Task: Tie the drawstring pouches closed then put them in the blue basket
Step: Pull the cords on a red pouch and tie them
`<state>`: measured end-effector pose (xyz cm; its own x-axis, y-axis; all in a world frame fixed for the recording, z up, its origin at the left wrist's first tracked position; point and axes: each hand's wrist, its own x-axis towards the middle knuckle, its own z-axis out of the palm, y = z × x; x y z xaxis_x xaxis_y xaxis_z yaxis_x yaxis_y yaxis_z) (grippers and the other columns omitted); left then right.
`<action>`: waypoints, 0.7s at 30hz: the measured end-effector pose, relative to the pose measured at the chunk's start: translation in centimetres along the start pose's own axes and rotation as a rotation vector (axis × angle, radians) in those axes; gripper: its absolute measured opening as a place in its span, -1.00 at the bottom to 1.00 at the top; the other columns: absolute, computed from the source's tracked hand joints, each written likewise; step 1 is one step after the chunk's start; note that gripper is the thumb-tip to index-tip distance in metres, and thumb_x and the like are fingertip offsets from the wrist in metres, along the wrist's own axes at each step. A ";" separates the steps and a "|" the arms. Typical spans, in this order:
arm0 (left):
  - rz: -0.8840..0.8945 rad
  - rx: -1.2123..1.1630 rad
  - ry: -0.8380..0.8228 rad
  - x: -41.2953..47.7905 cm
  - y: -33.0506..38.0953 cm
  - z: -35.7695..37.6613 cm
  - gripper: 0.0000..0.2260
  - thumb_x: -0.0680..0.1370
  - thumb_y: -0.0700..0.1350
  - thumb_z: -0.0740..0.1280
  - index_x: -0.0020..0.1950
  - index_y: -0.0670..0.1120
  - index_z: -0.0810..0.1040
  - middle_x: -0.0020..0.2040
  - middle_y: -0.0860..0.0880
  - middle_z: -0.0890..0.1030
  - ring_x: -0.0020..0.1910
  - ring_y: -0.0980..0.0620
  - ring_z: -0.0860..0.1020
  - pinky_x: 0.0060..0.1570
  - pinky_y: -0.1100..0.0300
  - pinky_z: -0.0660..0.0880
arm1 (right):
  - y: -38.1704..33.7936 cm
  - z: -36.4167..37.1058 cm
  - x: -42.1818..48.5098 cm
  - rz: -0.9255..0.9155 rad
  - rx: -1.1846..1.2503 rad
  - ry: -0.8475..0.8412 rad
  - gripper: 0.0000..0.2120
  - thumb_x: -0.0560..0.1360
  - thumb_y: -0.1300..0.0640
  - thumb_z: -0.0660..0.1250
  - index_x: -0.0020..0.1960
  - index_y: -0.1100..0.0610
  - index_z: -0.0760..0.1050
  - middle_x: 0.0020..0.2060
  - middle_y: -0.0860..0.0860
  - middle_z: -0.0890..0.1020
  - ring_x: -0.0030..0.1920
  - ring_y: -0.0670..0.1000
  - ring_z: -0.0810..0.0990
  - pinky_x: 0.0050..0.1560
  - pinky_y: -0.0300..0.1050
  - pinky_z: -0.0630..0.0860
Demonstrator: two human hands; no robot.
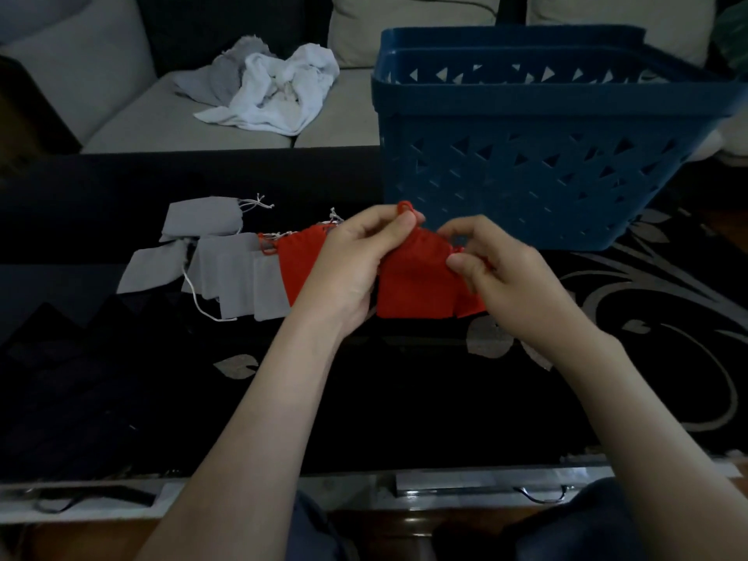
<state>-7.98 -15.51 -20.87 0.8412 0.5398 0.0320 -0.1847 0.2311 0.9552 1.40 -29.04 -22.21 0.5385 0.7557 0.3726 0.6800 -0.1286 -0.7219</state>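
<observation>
The red drawstring pouch [413,281], mouth gathered, hangs upright at frame centre, a second red pouch [295,265] lies just left, flat grey pouches [226,273] overlap at centre left, and the perforated blue basket [526,155] stands upper right.

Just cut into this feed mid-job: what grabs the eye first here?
A bright red pouch is held at centre, the left hand pinching its drawstring loop, the right hand gripping its other side. Just behind, to the right, stands the big blue basket; grey pouches lie flat to the left.
</observation>
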 end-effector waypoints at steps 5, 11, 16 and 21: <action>-0.011 -0.210 -0.070 -0.2 0.7 0.2 -0.86 0.56 -0.23 0.24 -0.18 -0.14 0.51 -0.26 0.00 0.65 -0.29 0.14 0.61 -0.24 0.29 0.56 | 0.3 -0.1 0.1 -0.012 -0.115 -0.027 -0.83 0.56 0.25 0.25 -0.17 0.06 0.41 -0.46 -0.09 0.45 -0.37 -0.12 0.43 -0.30 -0.27 0.31; -0.065 -0.287 -0.196 -0.7 0.7 0.4 -0.94 0.42 -0.16 0.29 -0.23 -0.12 0.53 -0.32 -0.01 0.63 -0.34 0.13 0.61 -0.28 0.31 0.56 | -0.1 -0.2 0.2 0.016 -0.110 -0.064 -0.83 0.56 0.26 0.25 -0.19 0.08 0.41 -0.40 0.03 0.52 -0.29 -0.04 0.47 -0.25 -0.33 0.35; -0.080 -0.104 -0.223 -0.7 0.9 -0.2 -0.91 0.48 -0.20 0.26 -0.11 -0.15 0.55 -0.38 0.04 0.60 -0.41 0.19 0.56 -0.34 0.39 0.51 | 0.4 -1.0 0.3 0.067 -0.076 -0.135 -0.83 0.53 0.26 0.30 -0.17 0.02 0.49 -0.25 -0.11 0.55 -0.18 -0.26 0.49 -0.11 -0.44 0.34; -0.086 0.091 -0.285 -1.0 1.1 -0.6 -0.84 0.53 -0.24 0.26 0.06 -0.14 0.58 -0.36 0.06 0.59 -0.40 0.21 0.54 -0.33 0.42 0.47 | 0.5 -1.7 0.2 0.130 -0.122 -0.168 -0.86 0.54 0.20 0.29 -0.17 0.06 0.56 -0.17 -0.06 0.52 -0.13 -0.22 0.46 -0.09 -0.45 0.29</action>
<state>-9.32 -15.26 -20.02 0.9628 0.2696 0.0191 -0.0713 0.1853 0.9801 2.71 -30.03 -21.51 0.5421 0.8227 0.1710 0.6705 -0.3009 -0.6781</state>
